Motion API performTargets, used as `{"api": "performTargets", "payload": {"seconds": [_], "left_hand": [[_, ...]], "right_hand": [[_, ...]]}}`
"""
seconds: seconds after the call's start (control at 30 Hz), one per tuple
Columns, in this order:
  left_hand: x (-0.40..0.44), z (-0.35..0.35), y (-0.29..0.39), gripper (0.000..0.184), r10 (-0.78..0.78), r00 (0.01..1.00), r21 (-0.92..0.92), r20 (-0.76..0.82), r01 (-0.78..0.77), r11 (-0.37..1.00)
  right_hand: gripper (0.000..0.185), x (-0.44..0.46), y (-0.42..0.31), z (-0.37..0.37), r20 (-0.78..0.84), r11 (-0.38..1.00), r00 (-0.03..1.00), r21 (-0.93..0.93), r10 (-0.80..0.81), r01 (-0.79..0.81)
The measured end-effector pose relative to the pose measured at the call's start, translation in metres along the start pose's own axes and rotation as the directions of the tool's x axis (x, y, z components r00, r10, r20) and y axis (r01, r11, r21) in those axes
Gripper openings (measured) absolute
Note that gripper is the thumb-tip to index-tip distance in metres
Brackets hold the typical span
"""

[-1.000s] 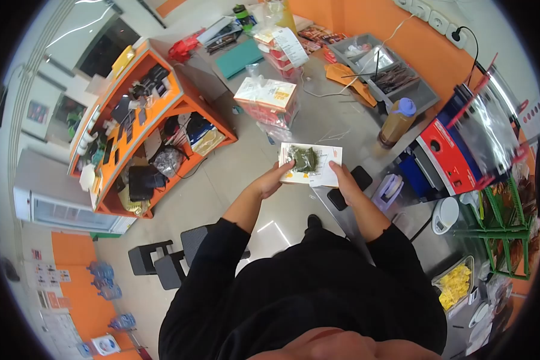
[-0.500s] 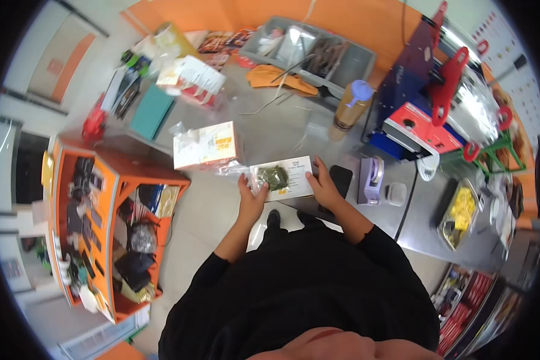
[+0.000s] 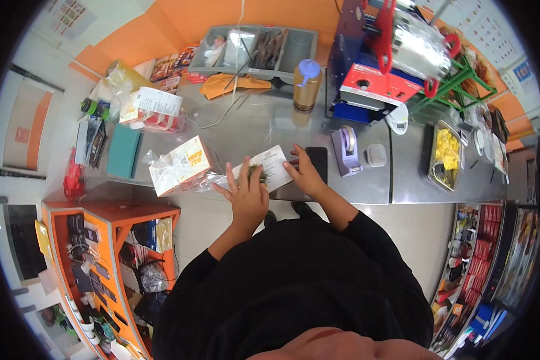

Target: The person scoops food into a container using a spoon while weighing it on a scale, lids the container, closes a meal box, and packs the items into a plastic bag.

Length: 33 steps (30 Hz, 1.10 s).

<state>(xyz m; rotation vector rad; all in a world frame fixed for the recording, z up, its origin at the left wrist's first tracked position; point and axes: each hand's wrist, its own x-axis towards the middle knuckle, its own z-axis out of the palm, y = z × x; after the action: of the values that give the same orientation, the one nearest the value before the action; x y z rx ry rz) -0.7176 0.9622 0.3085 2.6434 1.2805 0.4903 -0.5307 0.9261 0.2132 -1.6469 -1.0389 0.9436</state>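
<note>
Left hand point(image 3: 248, 197): fingers spread wide over the small dark-green packet in clear plastic point(image 3: 263, 176); whether it grips or only presses, cannot tell. Right hand point(image 3: 308, 177): partly curled, thumb and fingers holding the right end of the flat white printed box point(image 3: 277, 166). Packet lies on the box's upper face, between the hands; box at near edge of the grey metal tabletop point(image 3: 372, 189). White-and-orange box in a clear plastic bag point(image 3: 185, 167): just left of left hand. Black phone point(image 3: 319, 161): beside right hand. Lavender tape dispenser point(image 3: 346, 151): farther right.
</note>
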Motion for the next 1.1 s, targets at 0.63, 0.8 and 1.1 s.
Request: {"api": "performTargets", "payload": {"seconds": [0.63,0.8,1.1], "left_hand": [[-0.003,0.034,0.026,0.05,0.166,0.98,0.189,0.113,-0.185,0.964],[-0.005,0.036,0.026,0.047,0.141,0.986,0.252,0.083,-0.158,0.955],[-0.009,0.047,0.025,0.047,0.089,0.996,0.203,-0.012,-0.084,0.976]], "right_hand": [[0.028,-0.064,0.045,-0.16,-0.157,0.822,0.858,0.412,0.49,-0.394],[0.026,-0.059,0.048,-0.147,-0.2,0.831,0.841,0.38,0.502,-0.406],[0.02,-0.092,0.073,-0.119,-0.395,0.744,0.816,0.665,0.422,-0.062]]}}
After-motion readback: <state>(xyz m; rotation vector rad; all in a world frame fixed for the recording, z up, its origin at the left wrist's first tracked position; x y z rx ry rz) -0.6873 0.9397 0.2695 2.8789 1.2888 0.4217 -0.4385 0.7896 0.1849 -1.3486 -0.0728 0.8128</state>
